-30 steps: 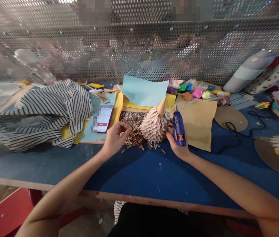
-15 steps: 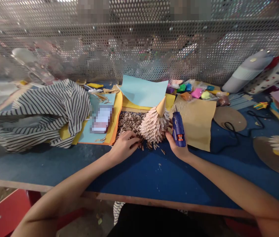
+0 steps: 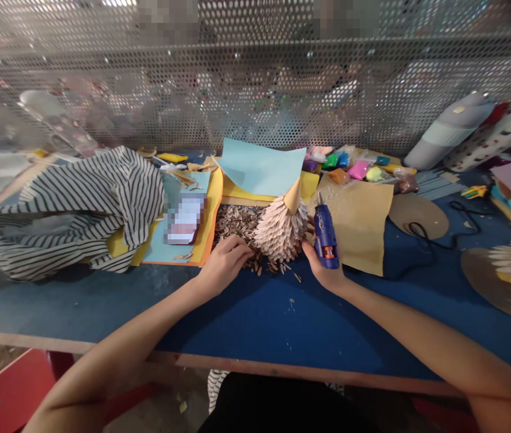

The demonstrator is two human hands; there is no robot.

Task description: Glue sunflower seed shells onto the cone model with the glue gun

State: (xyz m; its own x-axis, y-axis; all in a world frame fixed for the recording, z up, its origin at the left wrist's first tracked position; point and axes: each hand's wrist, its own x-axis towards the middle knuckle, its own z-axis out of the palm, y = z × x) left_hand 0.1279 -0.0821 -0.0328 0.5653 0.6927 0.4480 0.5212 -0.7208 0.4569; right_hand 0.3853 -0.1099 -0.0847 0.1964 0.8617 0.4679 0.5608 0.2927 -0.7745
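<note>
so the right grip (image 3: 322, 269) clenches a glue gun (image 3: 326, 231) beside the seed-covered cone (image 3: 281, 231).

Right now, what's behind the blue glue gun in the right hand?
The blue glue gun in the right hand stands in front of a kraft paper sheet, with the seed-covered cone to its left. The gun covers the patch of paper directly behind it.

bare left hand (image 3: 222, 266) and right hand (image 3: 322, 279), bare forearms (image 3: 418, 344), a dark garment (image 3: 282, 409) worn below
</note>
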